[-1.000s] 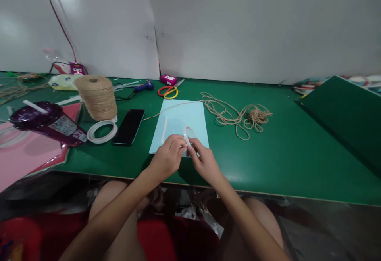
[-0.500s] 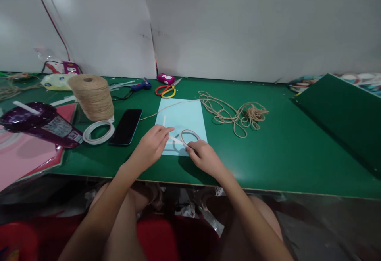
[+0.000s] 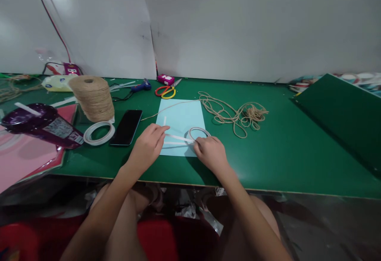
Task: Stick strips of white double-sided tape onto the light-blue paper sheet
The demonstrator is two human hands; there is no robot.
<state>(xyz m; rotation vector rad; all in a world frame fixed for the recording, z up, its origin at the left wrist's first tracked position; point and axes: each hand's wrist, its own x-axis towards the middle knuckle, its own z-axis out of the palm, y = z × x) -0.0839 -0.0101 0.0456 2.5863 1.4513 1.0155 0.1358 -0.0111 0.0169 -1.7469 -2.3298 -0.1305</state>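
Item, left hand [image 3: 149, 142]: thumb and fingers pinched on the free end of the white tape strip [image 3: 178, 137], forefinger extended.
Item, right hand [image 3: 211, 152]: grasping the tape roll [image 3: 199, 128] at its near left edge; roll tilted, beyond the knuckles.
Item, tape strip: drawn between the two hands, above the pale blue sheet [image 3: 183, 114], sloping slightly toward the right hand.
Item, flat white band [image 3: 175, 143]: along the sheet's near edge, below the strip, between the hands.
Item, short white piece [image 3: 164, 121]: on the sheet, just beyond the left hand's fingers.
Item, twine [image 3: 256, 112]: tangled on the tabletop [image 3: 268, 162], beyond and right of the right hand; one strand crosses the sheet's far edge.
Item, phone [image 3: 126, 127]: left of the left hand, apart from it.

Handling note, by judgement: strip best kept taut and untwisted; left hand steady, right hand easing the roll away evenly; fingers best kept to the strip's end, sparing the adhesive.

Change against half a second ago: right hand and roll farther right; strip between the hands longer; left hand nearly in the same place; phone and twine unmoved.
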